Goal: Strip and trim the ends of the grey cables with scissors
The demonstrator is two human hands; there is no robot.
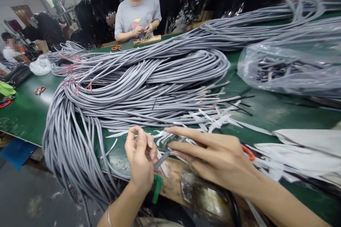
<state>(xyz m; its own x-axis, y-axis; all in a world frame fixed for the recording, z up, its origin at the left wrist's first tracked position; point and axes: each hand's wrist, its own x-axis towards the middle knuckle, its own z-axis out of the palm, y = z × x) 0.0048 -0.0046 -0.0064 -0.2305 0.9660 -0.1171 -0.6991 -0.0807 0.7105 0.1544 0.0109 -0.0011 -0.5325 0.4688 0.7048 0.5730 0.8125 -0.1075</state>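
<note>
My left hand (pixel 141 158) is closed, its fingers curled round a short length of grey cable (pixel 161 160). The end of that cable points toward my right hand (pixel 213 154), whose fingers are stretched out flat and slightly apart. Its fingertips are close to the cable end; whether they touch it I cannot tell. Under my hands lies a worn wooden board (pixel 172 181), with a dirty metal device (pixel 210 197) on it beneath my right palm. White paper-like strips (pixel 218 122) are scattered just beyond my fingers.
Large bundles of grey cables (pixel 149 67) spread over the green table (pixel 16 120) and hang off its front edge. A clear plastic bag (pixel 293 67) of dark parts lies at right. Orange-handled scissors (pixel 39 90) rest at left. Across the table, a person (pixel 138 10) handles something small.
</note>
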